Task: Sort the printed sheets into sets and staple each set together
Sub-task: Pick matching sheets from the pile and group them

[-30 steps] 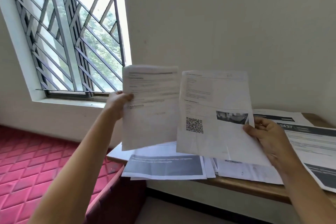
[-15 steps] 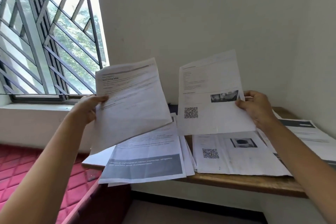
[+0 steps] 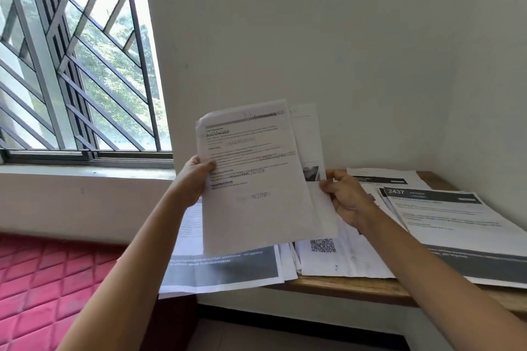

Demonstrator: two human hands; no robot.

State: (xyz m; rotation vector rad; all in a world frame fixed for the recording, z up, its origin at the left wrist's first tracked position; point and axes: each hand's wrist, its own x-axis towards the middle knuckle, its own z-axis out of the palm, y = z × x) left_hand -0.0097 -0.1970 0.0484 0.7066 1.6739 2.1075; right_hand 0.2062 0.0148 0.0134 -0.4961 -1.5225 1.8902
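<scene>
Printed sheets (image 3: 353, 259) are lying all over the wooden table (image 3: 342, 288), and two more are being held up in the air just above them. The left hand (image 3: 194, 179) is gripping the front sheet (image 3: 253, 202) by its left edge. Its thumb is pressing on the printed side and its other fingers are hiding behind the paper. The right hand (image 3: 346, 199) is pinching the back sheet (image 3: 306, 134) by its right edge, with the fingers curling round the paper. The front sheet is covering most of the back sheet, so only the top corner and a strip down the right side are peeking out. Both sheets are standing almost upright and tilting a little. The words on the front sheet are looking too blurry to read.

Down on the table, a sheet with a grey band (image 3: 222, 268) is hanging over the left end. A sheet with a square code (image 3: 322, 245) is lying in the middle. A sheet with the number 2437 (image 3: 456, 222) is sitting on top of a pile at the right. A window with metal bars (image 3: 71, 65) is letting in light on the left, and a red padded cushion (image 3: 42, 279) is lying below it
</scene>
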